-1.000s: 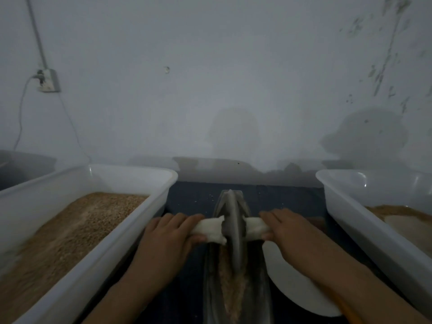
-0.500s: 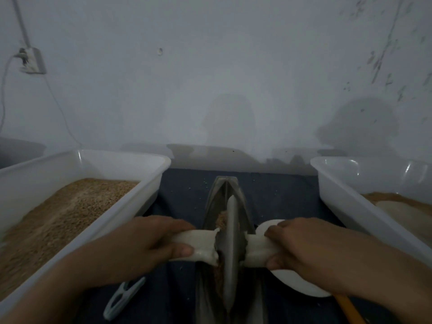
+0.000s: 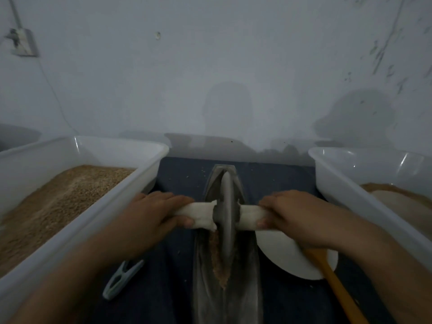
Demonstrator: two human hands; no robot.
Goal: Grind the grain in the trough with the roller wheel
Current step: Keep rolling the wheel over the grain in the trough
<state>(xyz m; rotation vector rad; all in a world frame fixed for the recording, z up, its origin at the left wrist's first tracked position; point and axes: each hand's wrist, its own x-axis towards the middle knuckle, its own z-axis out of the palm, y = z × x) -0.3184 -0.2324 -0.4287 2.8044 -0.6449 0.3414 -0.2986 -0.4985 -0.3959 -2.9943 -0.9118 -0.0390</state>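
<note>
A narrow grey metal trough (image 3: 245,284) runs away from me down the middle of the dark mat. A thin grey roller wheel (image 3: 226,213) stands upright in it, toward its far half. Brown ground grain (image 3: 218,260) lies in the groove just behind the wheel, on its left side. A white cloth-wrapped axle sticks out on both sides of the wheel. My left hand (image 3: 152,218) grips the left handle (image 3: 201,215). My right hand (image 3: 301,218) grips the right handle (image 3: 250,216).
A white plastic tub (image 3: 112,211) of brown grain stands on the left. Another white tub (image 3: 350,197) stands on the right. A white plate (image 3: 280,253) with an orange wooden spoon (image 3: 336,284) lies right of the trough. A pale clothespin (image 3: 121,277) lies left of it. A wall rises behind.
Both hands pulled the wheel back toward me half a second ago, then rolled it forward again along the trough. The view has shifted slightly.
</note>
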